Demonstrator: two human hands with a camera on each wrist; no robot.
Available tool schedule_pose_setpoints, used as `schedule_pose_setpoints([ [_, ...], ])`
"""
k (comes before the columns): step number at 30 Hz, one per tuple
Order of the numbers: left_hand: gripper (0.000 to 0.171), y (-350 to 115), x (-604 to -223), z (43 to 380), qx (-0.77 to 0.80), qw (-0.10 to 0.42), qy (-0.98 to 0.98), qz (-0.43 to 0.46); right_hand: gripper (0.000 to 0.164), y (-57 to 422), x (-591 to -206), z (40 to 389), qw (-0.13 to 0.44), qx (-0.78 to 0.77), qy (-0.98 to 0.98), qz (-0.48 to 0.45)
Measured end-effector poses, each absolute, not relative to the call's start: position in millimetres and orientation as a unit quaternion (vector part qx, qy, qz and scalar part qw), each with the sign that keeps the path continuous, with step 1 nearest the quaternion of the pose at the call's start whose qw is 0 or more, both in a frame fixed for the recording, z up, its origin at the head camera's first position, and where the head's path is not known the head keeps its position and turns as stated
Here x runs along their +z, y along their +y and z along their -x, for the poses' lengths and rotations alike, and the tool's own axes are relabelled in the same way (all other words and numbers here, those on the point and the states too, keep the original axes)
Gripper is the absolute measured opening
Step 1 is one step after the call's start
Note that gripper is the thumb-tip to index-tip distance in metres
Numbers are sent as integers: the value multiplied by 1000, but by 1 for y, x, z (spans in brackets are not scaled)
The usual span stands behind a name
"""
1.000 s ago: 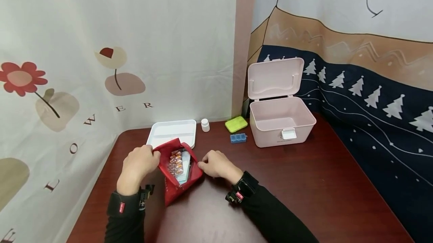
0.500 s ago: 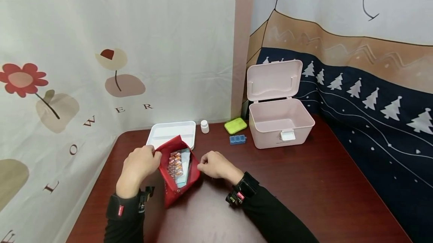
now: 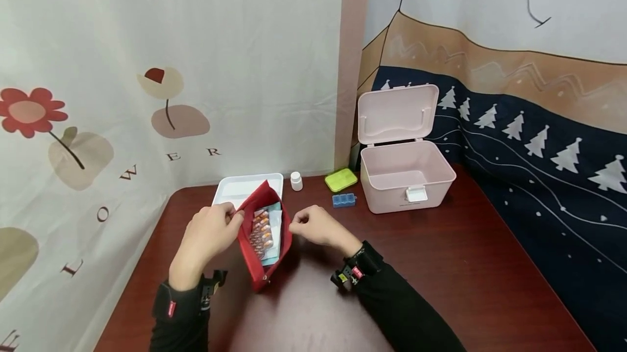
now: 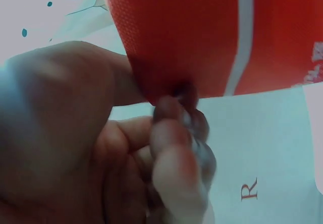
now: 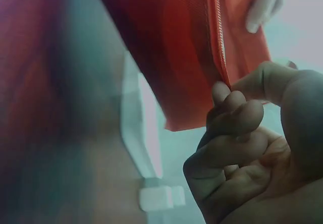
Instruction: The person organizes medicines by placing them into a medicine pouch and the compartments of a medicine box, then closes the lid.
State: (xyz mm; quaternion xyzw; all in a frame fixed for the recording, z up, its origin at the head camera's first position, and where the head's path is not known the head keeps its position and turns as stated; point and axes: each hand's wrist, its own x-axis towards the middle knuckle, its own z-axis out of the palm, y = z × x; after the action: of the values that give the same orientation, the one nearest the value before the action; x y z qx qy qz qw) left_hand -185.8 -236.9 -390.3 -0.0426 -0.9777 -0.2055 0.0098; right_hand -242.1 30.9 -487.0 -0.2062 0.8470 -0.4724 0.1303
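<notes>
Between both hands a red zippered pouch [image 3: 254,262] is spread at its mouth. Inside it show blister packs of orange-and-white capsules [image 3: 262,232] and pale blue-and-white flat packets [image 3: 275,227]. My left hand [image 3: 208,235] pinches the pouch's left edge between thumb and fingers; the left wrist view shows the red fabric [image 4: 186,37] gripped at its border. On the opposite side my right hand [image 3: 320,226] pinches the zippered edge, and the zipper teeth [image 5: 220,30] run down to those fingertips in the right wrist view.
Behind the pouch lies a white tray [image 3: 235,189], partly covered by it. A small white bottle [image 3: 296,181], a lime-green case [image 3: 340,179] and a blue pill box [image 3: 344,200] stand along the back. Farther right is a pale pink box [image 3: 401,199] with its lid raised.
The pouch has been lifted and turned more upright, its mouth now facing me more fully. Both hands have risen slightly with it, keeping their pinches on the edges.
</notes>
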Motion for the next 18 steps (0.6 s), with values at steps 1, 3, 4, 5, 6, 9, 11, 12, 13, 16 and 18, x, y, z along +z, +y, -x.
schedule_pose_setpoints([
  [1,25,-236,-391,186,-213,17,-976,52,28,35,-484,244,130,-477,843,209],
  [3,25,-233,-392,188,-229,31,-970,72,26,44,-477,246,133,-493,833,213],
  [4,25,-230,-393,188,-238,37,-967,82,26,49,-474,247,134,-499,829,213],
  [5,25,-228,-394,189,-247,42,-964,92,25,55,-470,248,138,-508,824,211],
  [6,26,-225,-396,190,-255,45,-960,101,24,60,-467,249,142,-516,819,208],
  [9,29,-214,-398,191,-284,42,-950,122,23,75,-459,252,161,-533,808,193],
  [11,31,-206,-400,193,-296,41,-945,132,24,83,-456,254,171,-533,808,183],
  [12,33,-202,-401,194,-301,40,-943,136,24,86,-454,254,173,-531,810,179],
  [13,33,-197,-401,195,-306,40,-941,138,25,89,-453,254,175,-529,812,176],
  [16,34,-185,-406,199,-306,49,-940,146,28,94,-450,256,172,-523,818,166],
  [18,33,-178,-409,201,-304,54,-939,149,29,96,-451,257,172,-522,820,160],
])
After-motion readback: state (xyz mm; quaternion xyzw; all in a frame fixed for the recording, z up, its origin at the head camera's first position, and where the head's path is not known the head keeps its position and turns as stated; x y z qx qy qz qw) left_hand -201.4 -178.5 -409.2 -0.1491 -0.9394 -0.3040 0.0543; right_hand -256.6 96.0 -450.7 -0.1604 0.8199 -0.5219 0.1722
